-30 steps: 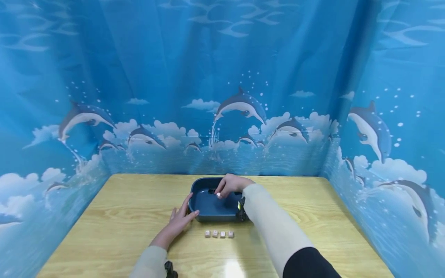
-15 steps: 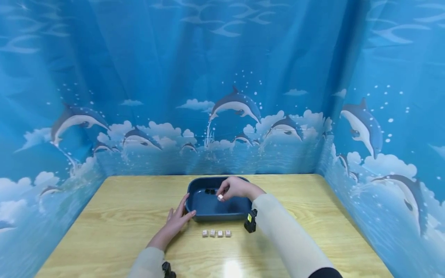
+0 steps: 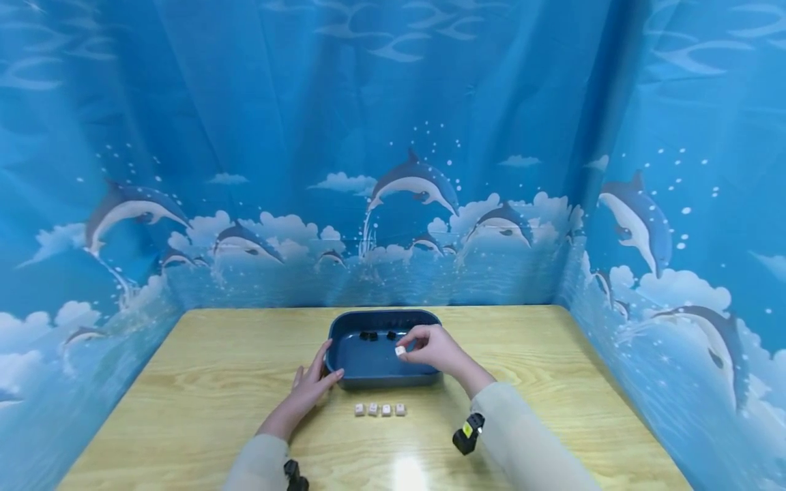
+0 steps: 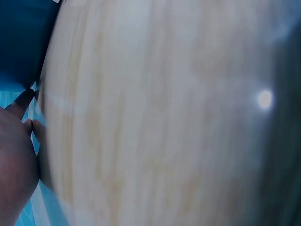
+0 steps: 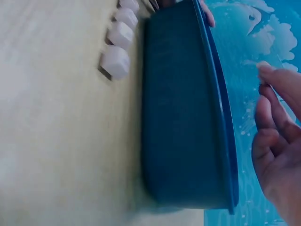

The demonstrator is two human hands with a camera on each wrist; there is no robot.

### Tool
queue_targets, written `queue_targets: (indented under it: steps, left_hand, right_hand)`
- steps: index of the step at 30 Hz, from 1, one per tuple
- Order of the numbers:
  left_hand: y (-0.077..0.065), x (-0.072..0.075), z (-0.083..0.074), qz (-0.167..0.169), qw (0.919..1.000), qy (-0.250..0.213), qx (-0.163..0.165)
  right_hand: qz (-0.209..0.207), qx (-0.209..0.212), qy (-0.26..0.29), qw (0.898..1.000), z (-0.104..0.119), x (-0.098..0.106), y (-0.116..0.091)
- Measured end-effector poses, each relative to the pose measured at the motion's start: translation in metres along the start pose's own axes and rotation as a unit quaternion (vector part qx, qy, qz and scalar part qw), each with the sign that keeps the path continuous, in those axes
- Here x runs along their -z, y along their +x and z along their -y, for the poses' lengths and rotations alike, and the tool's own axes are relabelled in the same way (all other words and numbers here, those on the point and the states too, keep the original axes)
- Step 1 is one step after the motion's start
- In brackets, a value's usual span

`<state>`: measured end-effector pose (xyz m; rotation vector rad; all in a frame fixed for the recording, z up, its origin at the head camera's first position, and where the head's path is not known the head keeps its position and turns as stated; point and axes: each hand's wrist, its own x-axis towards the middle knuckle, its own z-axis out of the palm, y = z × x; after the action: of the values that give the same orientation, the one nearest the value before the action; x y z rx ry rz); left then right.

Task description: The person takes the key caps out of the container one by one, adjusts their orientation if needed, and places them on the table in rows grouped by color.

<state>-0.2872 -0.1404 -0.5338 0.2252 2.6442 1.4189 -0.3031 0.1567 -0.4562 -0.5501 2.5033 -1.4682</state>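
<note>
Our left hand (image 3: 305,392) rests at eight o'clock on the blue tray (image 3: 365,365), fingers stretched along its side wall and thumb at the near corner — bracing it, we judge, rather than lifting. Our right hand (image 3: 432,349) reaches in across the four o'clock edge and pinches a small white block (image 3: 400,350) between thumb and fingertips, over the tray, a little toward three o'clock from its middle. Inside, between eleven and one o'clock, lie some black pieces (image 3: 373,336) too small for us to identify. On the wooden table (image 3: 215,395), just outside the tray at six o'clock, four more blocks (image 3: 386,410) sit in a line running nine to three.

We take the step in hand to be shifting this fifth block, most likely toward that line. Such a move would call for lifting it clear of the near rim, swinging toward six o'clock and lowering it at the line's three o'clock end — without nudging its neighbour.
</note>
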Motion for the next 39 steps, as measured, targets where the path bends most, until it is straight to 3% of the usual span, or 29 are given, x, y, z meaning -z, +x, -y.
queue_targets:
  steps: [4, 10, 25, 32, 39]
  left_hand:
    - [0.001, 0.001, 0.0, 0.0, 1.0, 0.004, 0.003]
    - [0.001, 0.004, -0.001, 0.002, 0.9999, 0.005, 0.01]
    - [0.002, 0.002, 0.002, 0.001, 1.0, 0.007, 0.003]
    - [0.001, 0.001, 0.001, 0.003, 0.9999, 0.001, 0.01]
    - [0.0, 0.001, 0.0, 0.004, 0.9999, 0.005, 0.009]
  right_hand:
    - [-0.045, -0.027, 0.015, 0.998, -0.003, -0.006, -0.017]
    - [-0.071, -0.058, 0.016, 0.996, -0.005, -0.015, -0.036]
    - [-0.071, -0.042, -0.044, 0.996, -0.028, -0.038, -0.068]
    - [-0.081, -0.012, -0.112, 0.99, -0.034, -0.049, -0.072]
    - [-0.079, -0.021, -0.098, 0.992, -0.037, -0.056, -0.072]
